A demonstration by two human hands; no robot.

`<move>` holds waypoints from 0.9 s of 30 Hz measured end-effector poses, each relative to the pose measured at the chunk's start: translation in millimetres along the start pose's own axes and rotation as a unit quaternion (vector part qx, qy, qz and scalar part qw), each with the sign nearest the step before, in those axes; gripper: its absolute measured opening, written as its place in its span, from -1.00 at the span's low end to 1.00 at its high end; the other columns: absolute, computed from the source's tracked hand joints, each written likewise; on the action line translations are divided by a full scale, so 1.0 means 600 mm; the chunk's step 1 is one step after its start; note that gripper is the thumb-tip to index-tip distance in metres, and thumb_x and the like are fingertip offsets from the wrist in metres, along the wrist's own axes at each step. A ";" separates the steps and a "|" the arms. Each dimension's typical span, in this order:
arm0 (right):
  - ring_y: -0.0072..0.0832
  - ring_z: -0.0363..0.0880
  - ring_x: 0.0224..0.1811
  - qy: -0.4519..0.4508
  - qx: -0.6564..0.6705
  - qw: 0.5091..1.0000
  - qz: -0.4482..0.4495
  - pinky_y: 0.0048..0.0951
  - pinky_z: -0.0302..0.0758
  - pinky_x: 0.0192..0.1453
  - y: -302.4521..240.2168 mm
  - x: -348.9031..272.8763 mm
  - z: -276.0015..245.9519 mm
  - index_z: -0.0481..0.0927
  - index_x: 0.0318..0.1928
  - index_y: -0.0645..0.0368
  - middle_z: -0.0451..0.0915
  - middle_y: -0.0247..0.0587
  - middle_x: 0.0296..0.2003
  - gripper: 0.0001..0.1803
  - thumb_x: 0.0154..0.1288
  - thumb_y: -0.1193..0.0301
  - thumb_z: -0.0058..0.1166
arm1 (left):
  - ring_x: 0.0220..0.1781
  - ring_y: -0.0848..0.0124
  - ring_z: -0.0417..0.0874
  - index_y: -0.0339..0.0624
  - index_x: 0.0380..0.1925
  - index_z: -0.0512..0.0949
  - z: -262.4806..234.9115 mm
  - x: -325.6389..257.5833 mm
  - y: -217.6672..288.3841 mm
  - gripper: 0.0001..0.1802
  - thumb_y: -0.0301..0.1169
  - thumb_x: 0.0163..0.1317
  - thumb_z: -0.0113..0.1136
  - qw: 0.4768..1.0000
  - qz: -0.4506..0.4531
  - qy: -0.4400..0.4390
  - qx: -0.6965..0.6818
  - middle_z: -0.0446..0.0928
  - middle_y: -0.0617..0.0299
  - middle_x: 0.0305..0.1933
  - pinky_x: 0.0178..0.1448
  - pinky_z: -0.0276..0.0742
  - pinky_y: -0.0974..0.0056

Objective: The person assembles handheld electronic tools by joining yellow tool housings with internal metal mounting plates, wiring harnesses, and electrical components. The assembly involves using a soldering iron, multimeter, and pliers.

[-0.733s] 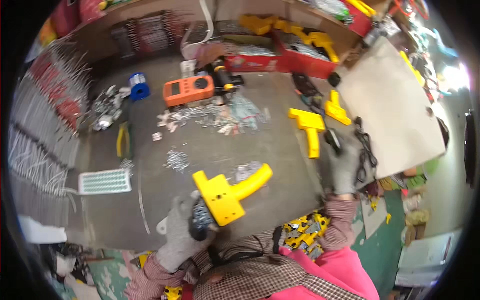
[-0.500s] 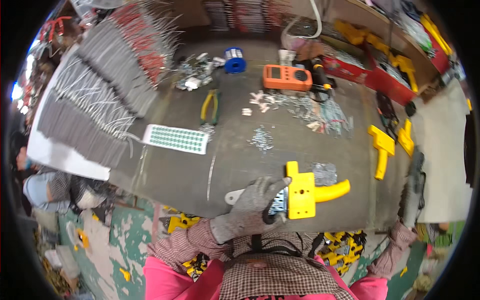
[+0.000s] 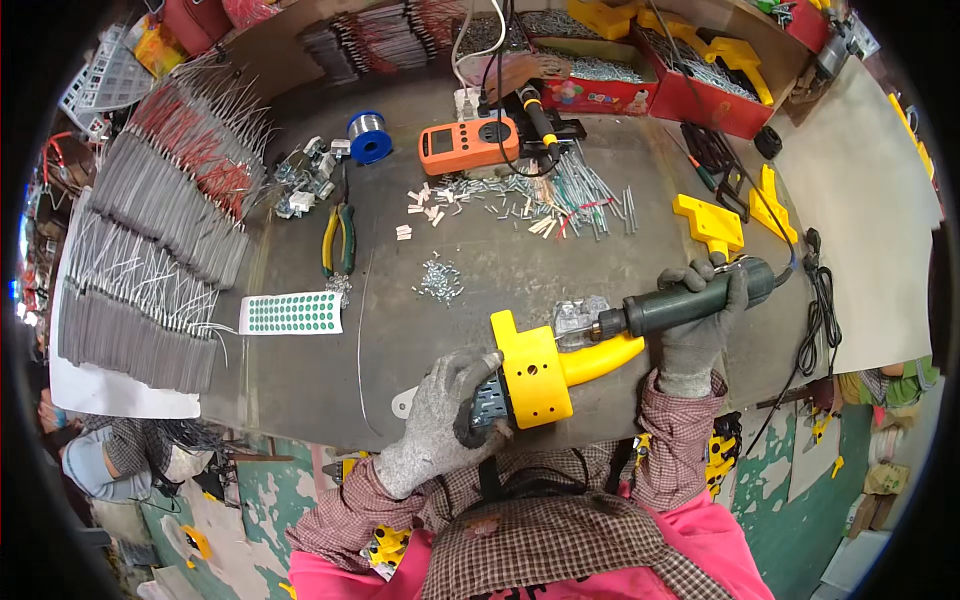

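Gloved fingers (image 3: pixel 470 372) of the left hand (image 3: pixel 445 410) curled tight around the near end of the yellow plastic housing (image 3: pixel 540 372), clamping it against the edge of the dark workbench (image 3: pixel 300 390). Right hand (image 3: pixel 695 325) closed in a full fist on the green electric screwdriver (image 3: pixel 690 300), its tip lying over the housing's curved handle, close to a small clear bag (image 3: pixel 580 318). Hard to tell from above whether the bit actually sits in a screw hole. Housing lying flat at the bench's near edge, just in front of the body.

For a clean result here, probably best to keep the driver square to the housing face, press lightly, and hold the left grip firm so the shell cannot twist under torque.

Farther out: a pile of loose screws (image 3: pixel 438 280) mid-bench, 2 more yellow shells (image 3: pixel 712 222) to the right, pliers (image 3: pixel 338 238) with green grips, a sheet of green dot stickers (image 3: pixel 292 313), an orange meter (image 3: pixel 468 146), a solder spool (image 3: pixel 370 137). Rows of grey wired parts (image 3: pixel 150 270) stacked along the left side.
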State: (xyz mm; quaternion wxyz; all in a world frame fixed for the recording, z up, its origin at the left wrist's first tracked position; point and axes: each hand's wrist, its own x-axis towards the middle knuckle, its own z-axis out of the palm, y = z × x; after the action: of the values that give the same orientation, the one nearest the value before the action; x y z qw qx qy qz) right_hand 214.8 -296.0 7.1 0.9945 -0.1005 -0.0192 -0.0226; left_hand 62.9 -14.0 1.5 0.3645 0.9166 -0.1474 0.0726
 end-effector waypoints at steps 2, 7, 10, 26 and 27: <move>-0.52 0.51 -0.30 0.003 -0.017 1.000 -0.003 -0.27 0.49 0.09 0.006 -0.003 0.001 0.48 0.02 0.10 0.50 -0.29 -0.28 -0.70 0.43 0.23 0.16 | 0.24 -0.12 0.46 -0.14 0.35 0.29 -0.005 -0.002 0.002 -0.10 -0.27 -0.06 0.44 1.000 -0.010 -0.003 0.004 0.37 -0.13 0.22 0.26 0.47 -0.12; -0.52 0.50 -0.30 -0.007 -0.032 0.999 0.025 -0.28 0.50 0.06 0.023 -0.002 0.000 0.49 0.07 0.08 0.53 -0.25 -0.25 -0.69 0.44 0.23 0.15 | 0.25 -0.12 0.45 -0.17 0.35 0.30 -0.012 -0.002 0.007 -0.09 -0.28 -0.08 0.43 0.999 -0.031 0.004 0.013 0.36 -0.15 0.22 0.28 0.46 -0.11; -0.49 0.49 -0.29 0.003 -0.013 0.999 0.040 -0.28 0.52 0.06 0.026 -0.009 -0.006 0.39 0.36 -0.03 0.57 -0.18 -0.18 -0.49 0.47 0.24 0.11 | 0.30 -0.07 0.45 -0.21 0.44 0.18 -0.029 -0.012 -0.001 0.01 -0.25 -0.02 0.48 0.996 -0.069 -0.049 -0.029 0.37 -0.16 0.25 0.30 0.43 -0.05; -0.48 0.46 -0.10 -0.051 -0.033 0.995 0.075 -0.18 0.54 0.09 0.018 -0.010 -0.018 0.33 0.45 -0.16 0.55 -0.29 -0.03 -0.40 0.46 0.14 0.11 | 0.04 -0.03 0.61 -0.27 -0.18 0.61 -0.279 -0.064 -0.221 -0.68 -0.19 0.34 0.20 0.910 -0.203 0.167 0.319 0.60 -0.06 -0.08 0.18 0.53 0.04; -0.46 0.46 -0.09 -0.051 -0.023 0.995 0.081 -0.11 0.54 0.09 0.014 -0.008 -0.020 0.34 0.44 -0.18 0.55 -0.29 -0.03 -0.42 0.47 0.12 0.10 | 0.06 -0.03 0.59 -0.21 -0.17 0.60 -0.252 -0.038 -0.198 -0.71 -0.20 0.32 0.22 0.912 -0.204 0.157 0.319 0.58 -0.02 -0.04 0.20 0.52 0.02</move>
State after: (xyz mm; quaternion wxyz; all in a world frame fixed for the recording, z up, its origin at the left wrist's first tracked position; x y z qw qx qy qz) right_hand 210.8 -289.9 -6.8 0.9883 -0.1253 -0.0612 0.0622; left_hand 75.7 177.3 29.0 0.0782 0.9709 0.1331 0.1829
